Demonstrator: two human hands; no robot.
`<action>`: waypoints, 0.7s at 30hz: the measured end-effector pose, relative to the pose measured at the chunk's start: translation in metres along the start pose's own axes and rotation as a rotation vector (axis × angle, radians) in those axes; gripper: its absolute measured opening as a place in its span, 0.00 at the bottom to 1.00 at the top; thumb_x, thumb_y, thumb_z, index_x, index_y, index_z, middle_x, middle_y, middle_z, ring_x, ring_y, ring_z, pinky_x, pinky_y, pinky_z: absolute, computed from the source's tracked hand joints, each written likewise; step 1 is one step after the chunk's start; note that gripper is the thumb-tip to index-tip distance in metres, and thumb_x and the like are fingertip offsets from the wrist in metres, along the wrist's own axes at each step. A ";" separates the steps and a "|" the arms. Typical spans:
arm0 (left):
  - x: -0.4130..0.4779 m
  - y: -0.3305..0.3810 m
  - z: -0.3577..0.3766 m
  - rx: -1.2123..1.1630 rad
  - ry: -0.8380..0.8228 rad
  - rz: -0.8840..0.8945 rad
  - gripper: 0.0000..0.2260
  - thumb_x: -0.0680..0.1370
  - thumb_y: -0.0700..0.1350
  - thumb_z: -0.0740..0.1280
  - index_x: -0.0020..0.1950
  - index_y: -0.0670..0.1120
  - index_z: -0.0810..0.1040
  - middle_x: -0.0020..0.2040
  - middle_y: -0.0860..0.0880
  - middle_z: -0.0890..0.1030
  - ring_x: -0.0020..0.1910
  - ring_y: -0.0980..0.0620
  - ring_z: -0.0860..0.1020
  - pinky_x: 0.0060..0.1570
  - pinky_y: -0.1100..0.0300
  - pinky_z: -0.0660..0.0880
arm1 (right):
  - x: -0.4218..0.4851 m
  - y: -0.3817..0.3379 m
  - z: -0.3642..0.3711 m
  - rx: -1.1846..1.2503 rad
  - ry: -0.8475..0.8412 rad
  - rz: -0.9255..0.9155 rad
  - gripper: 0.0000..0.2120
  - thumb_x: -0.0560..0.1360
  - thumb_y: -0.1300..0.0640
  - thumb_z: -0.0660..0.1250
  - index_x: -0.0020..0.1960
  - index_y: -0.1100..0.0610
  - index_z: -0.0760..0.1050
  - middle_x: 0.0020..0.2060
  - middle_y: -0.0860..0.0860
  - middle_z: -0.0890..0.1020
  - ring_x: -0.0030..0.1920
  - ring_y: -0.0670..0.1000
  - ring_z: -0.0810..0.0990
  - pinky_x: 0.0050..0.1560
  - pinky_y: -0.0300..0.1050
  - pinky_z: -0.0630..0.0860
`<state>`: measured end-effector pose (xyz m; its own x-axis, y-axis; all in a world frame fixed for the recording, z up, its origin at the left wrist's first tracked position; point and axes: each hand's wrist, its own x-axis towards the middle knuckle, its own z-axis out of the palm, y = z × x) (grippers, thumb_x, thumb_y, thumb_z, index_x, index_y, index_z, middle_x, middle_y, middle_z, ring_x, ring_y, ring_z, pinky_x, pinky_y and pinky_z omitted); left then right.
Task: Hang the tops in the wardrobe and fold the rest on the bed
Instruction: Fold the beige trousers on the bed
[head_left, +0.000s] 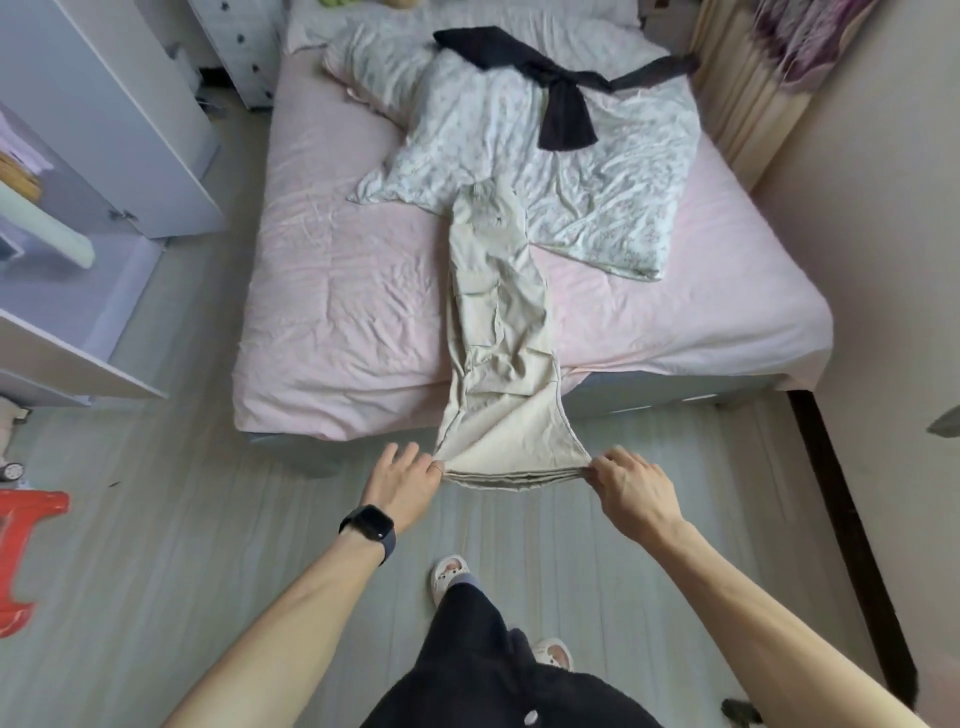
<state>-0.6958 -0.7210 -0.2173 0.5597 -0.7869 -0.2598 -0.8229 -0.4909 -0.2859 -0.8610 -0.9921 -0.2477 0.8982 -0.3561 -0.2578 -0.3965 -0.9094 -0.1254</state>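
A pair of beige trousers (498, 322) lies lengthwise down the pink bed (332, 291), legs together, its near end hanging past the foot of the bed. My left hand (402, 480) pinches the left corner of that near edge between thumb and fingers. My right hand (631, 486) pinches the right corner, and the fabric is stretched flat between them. A black garment (563, 104) lies spread on the floral quilt (571, 171) at the far end of the bed.
A white wardrobe (104, 135) with an open door stands at the left. A red plastic stool (21, 556) sits on the floor at the lower left. Curtains (748, 93) hang at the bed's far right. My feet in slippers stand on grey floorboards.
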 end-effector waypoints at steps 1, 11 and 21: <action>0.010 -0.009 -0.008 -0.042 0.096 -0.042 0.04 0.72 0.44 0.74 0.46 0.50 0.83 0.41 0.52 0.81 0.43 0.49 0.80 0.42 0.55 0.74 | 0.011 0.003 -0.011 0.023 0.038 0.008 0.14 0.84 0.45 0.57 0.59 0.50 0.77 0.55 0.49 0.78 0.57 0.56 0.78 0.51 0.49 0.72; 0.213 -0.141 -0.069 -0.149 0.349 -0.227 0.08 0.79 0.42 0.69 0.58 0.44 0.80 0.45 0.47 0.82 0.49 0.45 0.79 0.47 0.52 0.72 | 0.240 0.019 -0.135 0.206 0.290 0.067 0.13 0.84 0.48 0.57 0.63 0.51 0.74 0.58 0.54 0.78 0.59 0.61 0.77 0.52 0.54 0.75; 0.496 -0.283 -0.017 -0.277 0.090 -0.233 0.16 0.83 0.43 0.57 0.68 0.55 0.74 0.61 0.54 0.78 0.62 0.50 0.72 0.56 0.56 0.64 | 0.538 0.031 -0.146 0.244 0.173 0.150 0.14 0.85 0.51 0.55 0.66 0.47 0.75 0.59 0.53 0.78 0.59 0.61 0.79 0.50 0.53 0.76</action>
<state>-0.1869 -0.9783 -0.2498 0.7345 -0.6656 -0.1319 -0.6764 -0.7338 -0.0639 -0.3627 -1.2435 -0.2509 0.8368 -0.5327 -0.1267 -0.5420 -0.7731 -0.3295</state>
